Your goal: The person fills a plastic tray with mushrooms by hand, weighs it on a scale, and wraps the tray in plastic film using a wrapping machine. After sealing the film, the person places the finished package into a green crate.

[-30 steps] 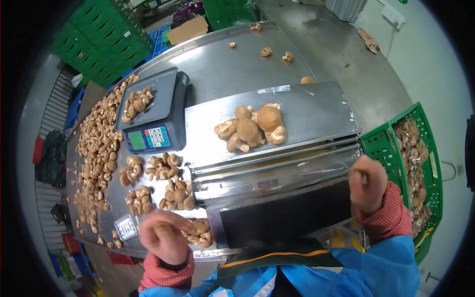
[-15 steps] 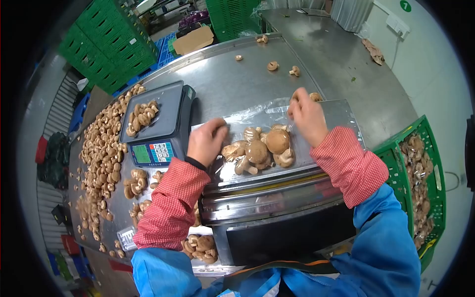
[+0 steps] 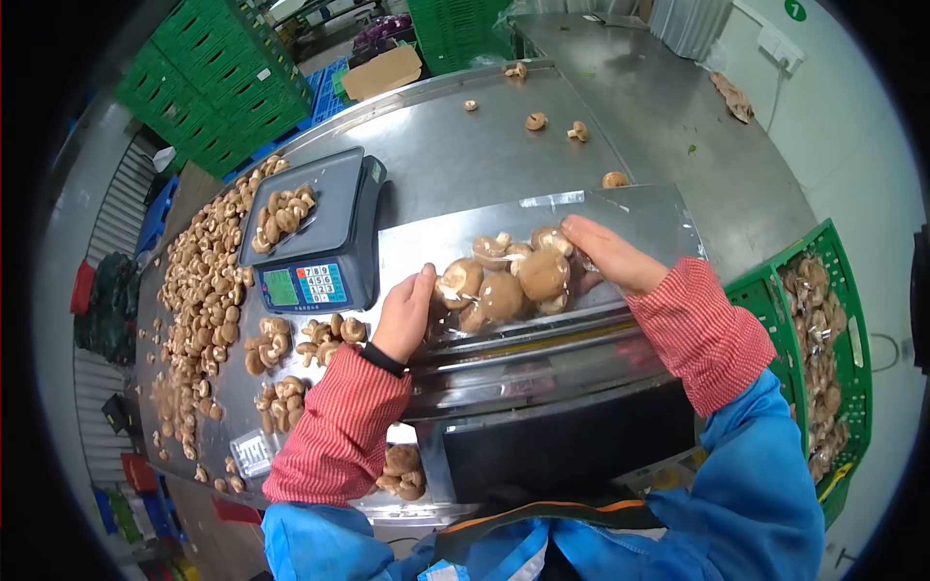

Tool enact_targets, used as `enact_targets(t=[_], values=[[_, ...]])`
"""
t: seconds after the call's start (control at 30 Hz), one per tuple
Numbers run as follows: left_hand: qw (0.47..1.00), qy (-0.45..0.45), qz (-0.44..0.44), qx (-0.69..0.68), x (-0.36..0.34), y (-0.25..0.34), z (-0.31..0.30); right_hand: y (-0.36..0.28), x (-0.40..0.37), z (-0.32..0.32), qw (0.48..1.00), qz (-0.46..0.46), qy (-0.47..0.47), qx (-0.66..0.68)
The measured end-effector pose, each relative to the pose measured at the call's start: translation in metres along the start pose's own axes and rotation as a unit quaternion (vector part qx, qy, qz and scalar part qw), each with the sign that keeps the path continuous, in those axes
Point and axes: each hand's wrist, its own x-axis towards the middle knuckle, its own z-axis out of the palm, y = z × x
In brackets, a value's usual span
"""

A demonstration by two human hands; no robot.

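Note:
Several brown mushrooms in clear film form a pack (image 3: 504, 290) above the metal plate (image 3: 639, 208) of the wrapping machine, between my two hands. My left hand (image 3: 407, 312) grips the pack's left end, fingers together and thumb up. On the right end, my right hand (image 3: 610, 257) holds the pack with its fingertips, some of them hidden beneath it. Left of the machine stands a digital scale (image 3: 366, 228) with a small group of mushrooms (image 3: 283, 218) on its tray.
A large heap of loose mushrooms (image 3: 203, 300) covers the table's left side. Small mushroom groups (image 3: 281, 402) lie near my left sleeve. At the right stands a green crate (image 3: 857, 387) of wrapped packs. Stacked green crates (image 3: 208, 87) rise behind the table.
Both hands have come down from above the film to the pack's ends and taken hold of it. The film is now drawn in around the mushrooms. My left sleeve uncovers more mushroom groups.

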Motion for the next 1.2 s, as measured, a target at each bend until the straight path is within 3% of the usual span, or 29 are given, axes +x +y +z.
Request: enact_targets(t=[0.1, 0.23, 0.27, 0.3, 0.37, 0.4, 0.47, 0.5, 0.53, 0.6, 0.63, 0.67, 0.73, 0.77, 0.8, 0.83, 0.87, 0.93, 0.97, 1.07, 1.1, 1.13, 1.17, 1.2], values=[[0.996, 0.036, -0.041, -0.066, -0.008, 0.012, 0.012, -0.001, -0.007, 0.013, 0.995, 0.011, 0.044, 0.085], [0.994, 0.003, -0.088, -0.065, -0.066, 0.041, 0.005, 0.007, -0.068, 0.021, 0.997, -0.048, 0.046, 0.045], [0.991, -0.030, -0.114, -0.057, -0.090, 0.048, 0.001, 0.020, -0.084, 0.022, 0.990, -0.115, 0.069, -0.053], [1.000, 0.011, -0.005, 0.025, -0.116, 0.052, 0.006, 0.028, -0.105, 0.028, 0.981, -0.161, 0.079, -0.078], [0.997, 0.053, 0.030, 0.045, -0.163, 0.048, 0.021, 0.033, -0.150, 0.042, 0.992, -0.087, 0.073, -0.050], [0.998, 0.053, -0.044, -0.015, -0.183, 0.041, 0.026, 0.040, -0.168, 0.047, 0.990, -0.086, 0.075, -0.078], [0.998, 0.035, -0.059, 0.001, -0.215, 0.014, 0.035, 0.062, -0.190, 0.058, 0.990, -0.081, 0.085, -0.082], [0.997, 0.063, -0.044, -0.021, -0.223, 0.009, 0.046, 0.075, -0.193, 0.061, 0.987, -0.070, 0.094, -0.107], [0.997, 0.060, -0.045, 0.011, -0.224, 0.004, 0.050, 0.077, -0.194, 0.064, 0.994, 0.001, 0.083, -0.068], [0.990, 0.057, -0.009, 0.125, -0.228, -0.027, 0.060, 0.124, -0.187, 0.065, 0.965, -0.082, 0.119, -0.220], [0.986, 0.038, -0.033, 0.160, -0.228, -0.026, 0.062, 0.130, -0.190, 0.062, 0.966, -0.082, 0.119, -0.215], [0.983, 0.050, 0.047, 0.168, -0.227, -0.040, 0.066, 0.133, -0.191, 0.060, 0.966, -0.081, 0.123, -0.212], [0.976, 0.086, 0.023, 0.197, -0.227, -0.042, 0.066, 0.161, -0.184, 0.051, 0.988, -0.096, 0.122, 0.020], [0.975, 0.055, -0.017, 0.214, -0.229, -0.041, 0.062, 0.151, -0.193, 0.044, 0.987, -0.052, 0.115, 0.101], [0.983, 0.065, 0.002, 0.172, -0.229, -0.051, 0.061, 0.138, -0.197, 0.037, 0.978, -0.016, 0.099, 0.182], [0.987, 0.070, -0.008, 0.143, -0.229, -0.061, 0.060, 0.146, -0.194, 0.040, 0.968, -0.112, 0.170, 0.148], [0.990, 0.078, -0.024, 0.116, -0.231, -0.071, 0.057, 0.152, -0.203, 0.036, 0.973, -0.100, 0.205, 0.020], [0.997, 0.059, -0.048, 0.035, -0.235, -0.070, 0.056, 0.134, -0.227, 0.030, 0.937, -0.067, 0.249, -0.236], [0.997, 0.048, -0.063, -0.001, -0.239, -0.063, 0.054, 0.129, -0.235, 0.035, 0.927, -0.062, 0.232, -0.289], [0.992, 0.021, -0.118, -0.029, -0.248, -0.037, 0.052, 0.139, -0.229, 0.053, 0.905, -0.172, 0.247, -0.301], [0.988, 0.013, -0.137, -0.075, -0.248, -0.050, 0.045, 0.151, -0.219, 0.058, 0.911, -0.202, 0.269, -0.239], [0.981, 0.022, -0.173, -0.083, -0.247, -0.062, 0.040, 0.152, -0.219, 0.064, 0.956, -0.097, 0.263, -0.088], [0.979, 0.033, -0.168, -0.111, -0.250, -0.063, 0.038, 0.152, -0.218, 0.067, 0.952, -0.092, 0.290, 0.043], [0.986, 0.034, -0.148, -0.073, -0.252, -0.063, 0.034, 0.158, -0.218, 0.067, 0.935, -0.110, 0.332, 0.057]])
